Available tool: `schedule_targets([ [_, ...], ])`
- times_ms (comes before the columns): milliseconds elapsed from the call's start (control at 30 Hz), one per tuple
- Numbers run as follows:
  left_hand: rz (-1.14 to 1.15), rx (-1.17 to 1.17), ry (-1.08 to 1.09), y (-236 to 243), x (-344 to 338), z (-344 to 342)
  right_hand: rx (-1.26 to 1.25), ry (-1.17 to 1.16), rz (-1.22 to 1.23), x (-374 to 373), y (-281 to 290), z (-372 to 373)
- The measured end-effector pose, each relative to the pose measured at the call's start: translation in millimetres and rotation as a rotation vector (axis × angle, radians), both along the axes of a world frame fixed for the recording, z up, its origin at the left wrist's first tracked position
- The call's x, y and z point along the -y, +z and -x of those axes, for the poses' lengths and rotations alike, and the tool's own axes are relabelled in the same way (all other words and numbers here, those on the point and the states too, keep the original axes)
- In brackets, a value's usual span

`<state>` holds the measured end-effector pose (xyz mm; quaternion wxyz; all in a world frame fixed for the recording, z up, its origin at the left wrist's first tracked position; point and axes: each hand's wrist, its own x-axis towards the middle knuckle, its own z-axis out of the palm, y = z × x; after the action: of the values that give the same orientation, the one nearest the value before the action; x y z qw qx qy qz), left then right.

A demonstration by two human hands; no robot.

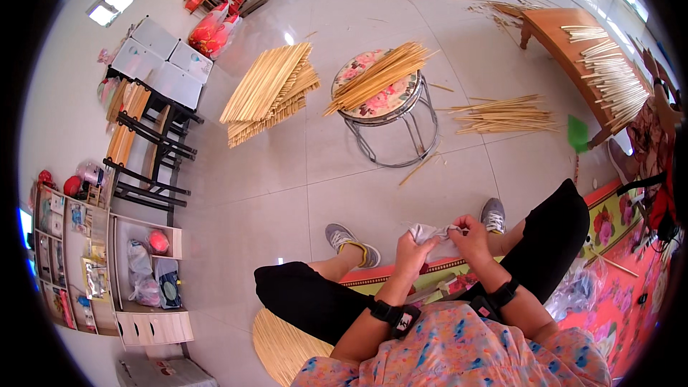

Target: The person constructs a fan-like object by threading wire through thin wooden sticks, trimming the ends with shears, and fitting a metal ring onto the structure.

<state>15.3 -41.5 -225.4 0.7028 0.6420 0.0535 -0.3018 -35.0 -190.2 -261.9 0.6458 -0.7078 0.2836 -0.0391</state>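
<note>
A crumpled whitish cloth (428, 231) is stretched between my two hands, just above my lap. My left hand (413, 251) is closed round its left end. With thumb and fingers pinched together, my right hand (470, 238) grips the other end. Ahead of my feet stands a round stool (380, 106) with a floral seat, and a bundle of straw-coloured stalks (383, 75) lies across it. To its left, stacked flat panels of stalks (269, 89) rest on the floor. A fan-shaped panel of stalks (283, 340) sits beside my left thigh.
Loose stalks (505, 115) lie on the floor right of the stool. A low wooden bench (566, 29) bears pale sticks (609, 72), with another person (648, 122) next to it. Shelves (143, 322) and a black frame (154, 150) line the left wall. Clear plastic (577, 290) lies at my right.
</note>
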Motion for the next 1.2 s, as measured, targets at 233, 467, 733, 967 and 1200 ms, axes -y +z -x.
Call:
schedule_targets([
  [233, 0.129, -0.067, 0.152, -13.8, 2.6, 3.1, 0.077, 0.031, 0.180, -1.2, -10.8, 0.5],
  [467, 0.159, 0.021, 0.034, -26.8, 1.6, 5.3, 0.108, 0.024, 0.027, -2.3, -9.5, -1.1],
  [733, 0.141, -0.101, 0.136, -24.4, -2.7, 1.3, 0.036, 0.092, 0.055, -3.5, -4.5, 1.6],
  [967, 0.270, -0.285, 0.139, -27.9, -8.9, 5.3, 0.087, 0.119, 0.015, -5.8, -10.8, 1.9],
  [1200, 0.321, -0.146, 0.081, -25.9, -13.1, 0.7, 0.078, 0.100, -0.010, -6.1, -7.3, -0.5],
])
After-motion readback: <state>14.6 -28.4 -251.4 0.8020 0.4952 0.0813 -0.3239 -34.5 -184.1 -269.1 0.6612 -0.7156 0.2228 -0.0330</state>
